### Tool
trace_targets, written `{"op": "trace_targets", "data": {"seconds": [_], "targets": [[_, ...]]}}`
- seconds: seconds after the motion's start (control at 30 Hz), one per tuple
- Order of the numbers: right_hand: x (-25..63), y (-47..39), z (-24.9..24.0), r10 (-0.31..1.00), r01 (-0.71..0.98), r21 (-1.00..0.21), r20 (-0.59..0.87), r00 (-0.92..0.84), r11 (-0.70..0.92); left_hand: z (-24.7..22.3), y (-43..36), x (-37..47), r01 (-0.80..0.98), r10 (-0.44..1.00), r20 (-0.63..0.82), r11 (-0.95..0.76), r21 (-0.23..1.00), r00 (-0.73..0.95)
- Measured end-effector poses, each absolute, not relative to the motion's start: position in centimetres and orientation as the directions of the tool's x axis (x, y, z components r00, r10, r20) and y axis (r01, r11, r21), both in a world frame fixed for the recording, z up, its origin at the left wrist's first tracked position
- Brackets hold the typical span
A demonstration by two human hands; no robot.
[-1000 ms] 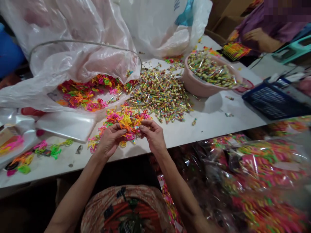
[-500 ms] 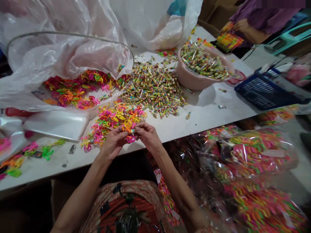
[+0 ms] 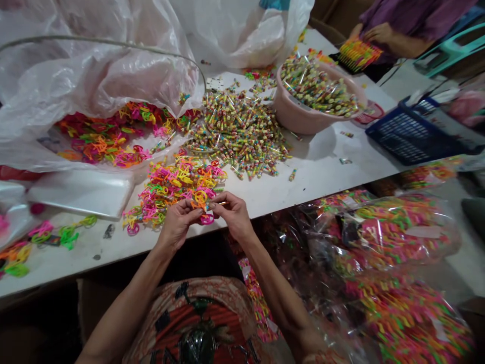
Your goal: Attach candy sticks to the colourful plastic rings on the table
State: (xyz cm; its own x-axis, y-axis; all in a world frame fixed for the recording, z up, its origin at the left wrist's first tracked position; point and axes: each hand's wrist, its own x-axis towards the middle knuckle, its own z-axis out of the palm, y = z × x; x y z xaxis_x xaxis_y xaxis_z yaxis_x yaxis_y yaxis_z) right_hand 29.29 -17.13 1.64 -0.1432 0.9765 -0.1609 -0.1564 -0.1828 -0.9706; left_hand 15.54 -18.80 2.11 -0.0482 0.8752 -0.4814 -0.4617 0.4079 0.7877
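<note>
Together at the table's near edge: the left hand (image 3: 177,222) and the right hand (image 3: 232,217) face each other, fingertips almost meeting.
Left fingers: thumb and forefinger grip an orange plastic piece (image 3: 199,198), with yellow and magenta parts showing around it.
Right fingers: thumb and forefinger are pinched on a small pale piece (image 3: 222,203), mostly covered by the fingers, so its exact form cannot be told.
Where the orange piece is: between the two hands, in front of the torso, just beside the heap of bright plastic pieces (image 3: 174,184).
Tubes: a broad pile of small wrapped tubes (image 3: 242,136) spreads behind that heap.
Pink basin: to the right of the pile, the pink basin (image 3: 303,119) is filled with more tubes.
Bags: a translucent plastic bag (image 3: 140,86) lies open at left, with bright pieces at its mouth; a stack of clear sheets (image 3: 81,192) lies in front.
Right side: a blue basket (image 3: 411,134) stands at the end of the white table (image 3: 326,177); bagged goods (image 3: 405,230) lie below.
Co-worker: a person in purple (image 3: 409,20) holds a colorful bundle (image 3: 359,54).
</note>
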Motion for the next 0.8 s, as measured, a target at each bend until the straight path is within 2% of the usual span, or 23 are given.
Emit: {"op": "trace_targets", "data": {"seconds": [0.07, 0.13, 0.27, 0.4, 0.5, 0.6, 0.67, 0.73, 0.8], "targets": [[29.4, -17.6, 1.8, 0.996, -0.033, -0.997, -0.065, -0.062, -0.067, 1.9, -18.8, 15.8, -0.424, 0.885, -0.455, 0.374, 0.825, -0.104], [29.8, -17.7, 1.6, 0.998, 0.008, -0.998, -0.056, -0.041, -0.056, 1.8, -18.7, 16.1, -0.392, 0.889, -0.447, 0.377, 0.839, -0.102], [31.0, -17.8, 0.8, 0.970, -0.121, -0.964, -0.229, -0.083, -0.238, 1.5, -18.7, 16.6, -0.351, 0.884, -0.468, 0.438, 0.827, 0.000], [31.5, -18.1, 0.0, 0.972, -0.140, -0.964, -0.233, 0.032, -0.226, 0.3, -18.6, 17.6, -0.351, 0.885, -0.466, 0.440, 0.826, 0.012], [32.0, -17.7, -1.0, 0.968, -0.087, -0.968, -0.241, 0.069, -0.235, -0.4, -18.5, 18.1, -0.219, 0.909, -0.416, 0.403, 0.889, -0.017], [33.5, -16.4, -2.4, 0.958, -0.083, -0.963, -0.265, 0.105, -0.257, 0.4, -18.6, 17.2, -0.037, 0.951, -0.279, 0.277, 0.960, -0.132], [34.9, -15.2, -3.1, 0.965, 0.030, -0.976, -0.208, 0.161, -0.215, 1.5, -18.4, 15.6, 0.073, 0.966, -0.133, 0.153, 0.986, -0.221], [36.3, -13.7, -3.1, 0.975, 0.299, -0.948, -0.049, 0.216, -0.114, 2.9, -17.4, 13.1, 0.179, 0.961, 0.006, 0.045, 0.983, -0.275], [37.1, -11.7, -2.7, 0.963, 0.595, -0.803, 0.136, 0.231, -0.029, 4.0, -15.3, 9.9, 0.292, 0.931, 0.119, -0.014, 0.956, -0.345]]}}
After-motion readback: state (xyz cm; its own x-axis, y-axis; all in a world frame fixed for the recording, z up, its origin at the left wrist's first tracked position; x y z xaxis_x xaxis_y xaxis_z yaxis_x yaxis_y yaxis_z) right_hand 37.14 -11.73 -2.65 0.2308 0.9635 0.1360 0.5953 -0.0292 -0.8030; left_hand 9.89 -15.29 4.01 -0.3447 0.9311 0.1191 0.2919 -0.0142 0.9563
